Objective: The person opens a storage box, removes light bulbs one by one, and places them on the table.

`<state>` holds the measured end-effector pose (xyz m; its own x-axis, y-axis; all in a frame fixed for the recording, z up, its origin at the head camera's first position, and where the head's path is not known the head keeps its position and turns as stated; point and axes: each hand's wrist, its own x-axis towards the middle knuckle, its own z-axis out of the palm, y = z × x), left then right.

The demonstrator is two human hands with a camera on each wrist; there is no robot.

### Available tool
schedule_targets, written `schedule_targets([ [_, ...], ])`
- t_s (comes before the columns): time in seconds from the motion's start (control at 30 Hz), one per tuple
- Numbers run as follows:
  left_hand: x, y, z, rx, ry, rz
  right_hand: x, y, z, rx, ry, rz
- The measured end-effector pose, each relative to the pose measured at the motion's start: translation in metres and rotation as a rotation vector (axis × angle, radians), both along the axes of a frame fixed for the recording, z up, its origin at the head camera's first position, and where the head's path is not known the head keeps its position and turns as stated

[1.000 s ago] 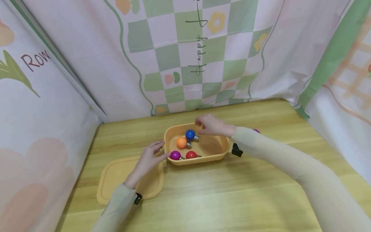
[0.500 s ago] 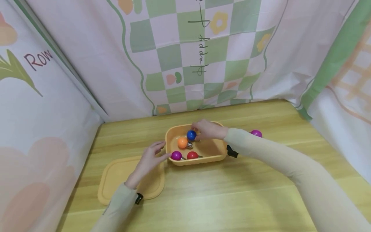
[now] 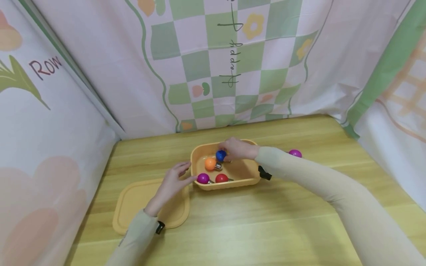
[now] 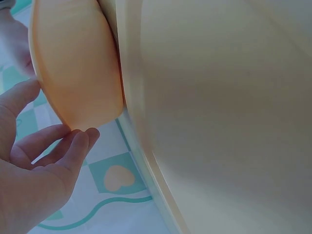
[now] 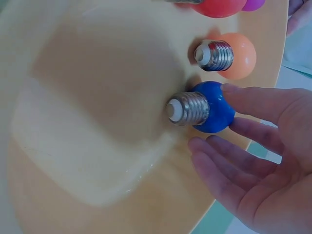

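Note:
A yellow-orange plastic box (image 3: 247,182) stands open-topped on the table. Inside lie a blue light bulb (image 5: 214,109), an orange light bulb (image 5: 241,56), a red light bulb (image 3: 221,178) and a purple light bulb (image 3: 203,178). Reaching in over the back rim, my right hand (image 3: 237,148) pinches the blue bulb's round end between thumb and finger; its metal screw base points away from the palm. My left hand (image 3: 171,184) is at the box's left end, fingers relaxed and fingertips touching the outer wall and rim (image 4: 44,92).
The matching yellow lid (image 3: 133,207) lies flat left of the box, partly under my left forearm. Another purple bulb (image 3: 295,153) rests on the wooden table (image 3: 253,229) to the right, partly behind my right sleeve. Printed curtains (image 3: 196,37) enclose the back and sides.
My right hand has moved left and down into the box and taken hold of the blue bulb, which has shifted slightly. The left hand stays at the box's left end.

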<state>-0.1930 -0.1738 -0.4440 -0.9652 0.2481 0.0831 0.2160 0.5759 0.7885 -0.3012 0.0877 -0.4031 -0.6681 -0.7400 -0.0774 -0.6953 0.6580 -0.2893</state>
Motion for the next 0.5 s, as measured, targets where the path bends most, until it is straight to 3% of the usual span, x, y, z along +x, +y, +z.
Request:
schedule_targets([
  [0.5, -0.0004, -0.0004, -0.0006, -0.003, 0.016, 0.001, 0.0055, -0.0052, 0.0046, 0.053, -0.072, -0.075],
])
